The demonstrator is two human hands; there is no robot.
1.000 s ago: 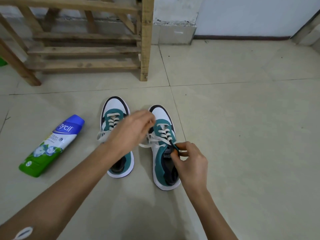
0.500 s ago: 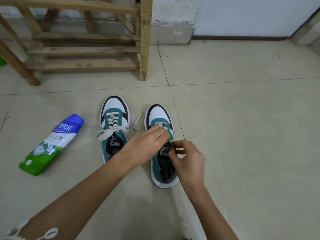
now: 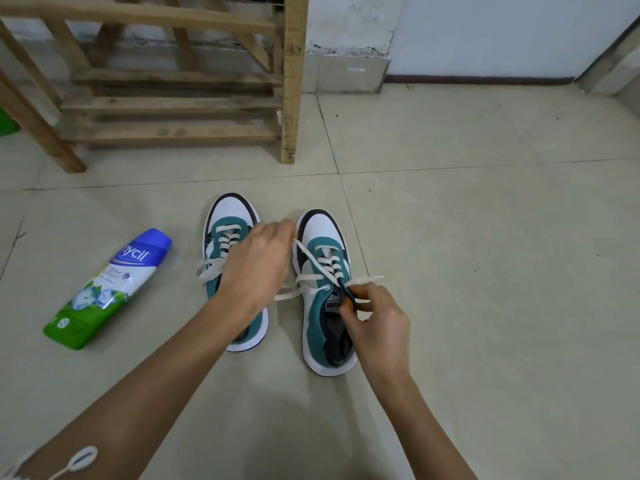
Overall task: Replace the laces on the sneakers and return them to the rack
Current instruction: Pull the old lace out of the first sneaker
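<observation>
Floor: pale tiles with thin grout lines; it carries everything here and meets a white wall at its far edge.
Rack: a bare wooden rack stands at the floor's far left corner, against the wall, with slatted shelves low down. No shoe is on the shelves you can see.
Left sneaker: teal, white and black, flat on the floor near the middle, toe towards the rack. It is laced, and its loose white ends trail off its left side. Your left forearm crosses over its heel.
Right sneaker: just beside the left one, not touching it, toe also towards the rack. White lacing crosses its upper part.
Bottle: a blue, white and green plastic bottle lies on its side towards the floor's left edge, well apart from the sneakers, blue cap end pointing away from you.
Left hand: raised over the gap between the sneakers, back up, fingers curled – your fingertips pinch the lace where it runs up from the right sneaker.
Right hand: over the right sneaker's opening, thumb and forefinger pinching its dark top edge beside the tongue label, the other fingers curled.
Lace: white and flat, pulled taut from the eyelets to your left hand – two free ends stick out, one on either side of the right sneaker.
</observation>
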